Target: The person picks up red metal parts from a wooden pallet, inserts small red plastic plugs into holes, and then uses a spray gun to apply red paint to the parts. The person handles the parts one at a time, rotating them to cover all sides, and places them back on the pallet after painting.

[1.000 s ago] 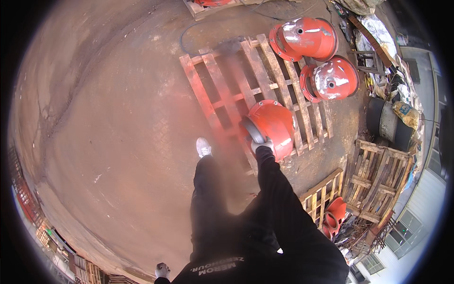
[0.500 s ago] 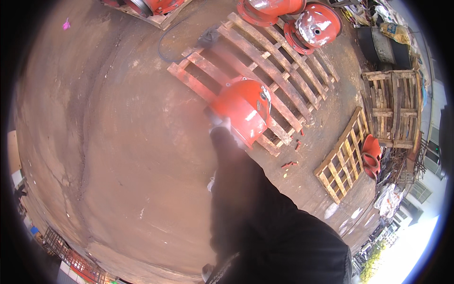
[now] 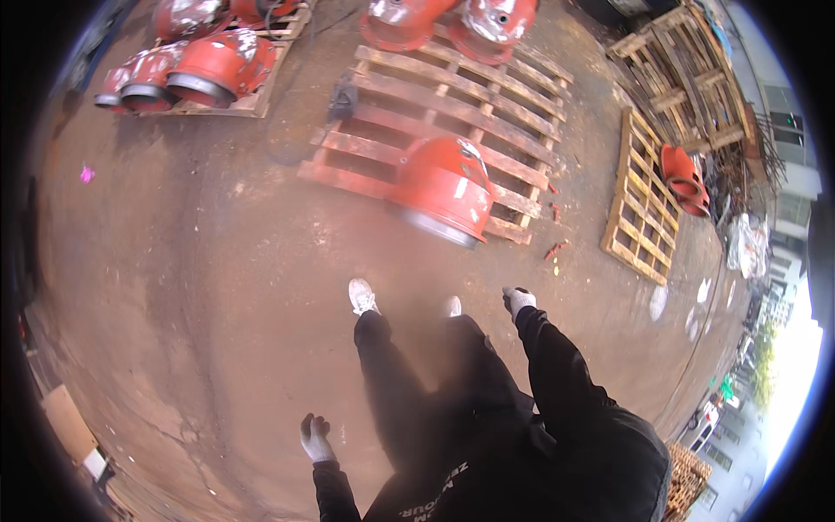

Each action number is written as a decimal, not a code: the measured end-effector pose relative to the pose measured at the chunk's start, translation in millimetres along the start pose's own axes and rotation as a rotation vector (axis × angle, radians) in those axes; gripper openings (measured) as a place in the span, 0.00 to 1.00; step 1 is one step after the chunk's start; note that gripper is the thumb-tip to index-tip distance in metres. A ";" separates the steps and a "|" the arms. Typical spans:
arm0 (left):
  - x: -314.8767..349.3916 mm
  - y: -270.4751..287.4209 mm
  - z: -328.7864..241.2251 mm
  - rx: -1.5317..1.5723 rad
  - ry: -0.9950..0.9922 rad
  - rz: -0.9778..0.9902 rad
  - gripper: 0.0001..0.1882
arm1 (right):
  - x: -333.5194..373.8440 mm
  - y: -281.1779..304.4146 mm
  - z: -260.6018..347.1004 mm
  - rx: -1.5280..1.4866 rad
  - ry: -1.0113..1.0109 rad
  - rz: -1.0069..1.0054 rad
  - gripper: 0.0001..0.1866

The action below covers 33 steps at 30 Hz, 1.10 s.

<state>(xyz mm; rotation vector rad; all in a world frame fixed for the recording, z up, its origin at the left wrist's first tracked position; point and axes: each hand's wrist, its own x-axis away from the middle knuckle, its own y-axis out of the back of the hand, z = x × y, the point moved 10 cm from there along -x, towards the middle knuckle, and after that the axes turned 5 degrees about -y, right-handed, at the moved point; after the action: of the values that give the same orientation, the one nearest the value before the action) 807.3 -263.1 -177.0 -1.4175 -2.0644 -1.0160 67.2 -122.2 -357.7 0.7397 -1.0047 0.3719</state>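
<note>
A large red pipe elbow [image 3: 442, 184] with patches of white and a bare metal rim lies on the near edge of a wooden pallet [image 3: 383, 143]. My right hand [image 3: 519, 300], in a white glove with dark fingers, is apart from the elbow, near and to the right of it. Its fingers are curled in, and nothing shows in them. Lower on the left hangs my left hand [image 3: 317, 438], gloved alike, its fingers loosely bent and somewhat apart. That hand touches nothing, and bare ground lies under it.
Two more red elbows [image 3: 494, 26] sit at the pallet's far end. Several others [image 3: 217, 68] rest on a pallet at far left. A dark object [image 3: 343, 102] with a cable lies at the pallet's left corner. Small red pieces [image 3: 555, 250] and a leaning pallet [image 3: 642, 204] are at right.
My right hand has let go of the elbow's near rim and drawn back to the right. My left hand and both shoes have come into view. The elbow remains on the pallet.
</note>
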 end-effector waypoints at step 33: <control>-3.4 -726.1 -127.7 -0.976 -1.260 -0.185 0.33 | -492.9 317.2 3.6 0.785 0.189 -0.012 0.32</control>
<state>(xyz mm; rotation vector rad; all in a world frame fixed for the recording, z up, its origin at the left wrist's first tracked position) 131.7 -513.5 -333.5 -2.9711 -2.6074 -1.5446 -372.3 121.2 -659.6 1.3825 -0.6580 0.8308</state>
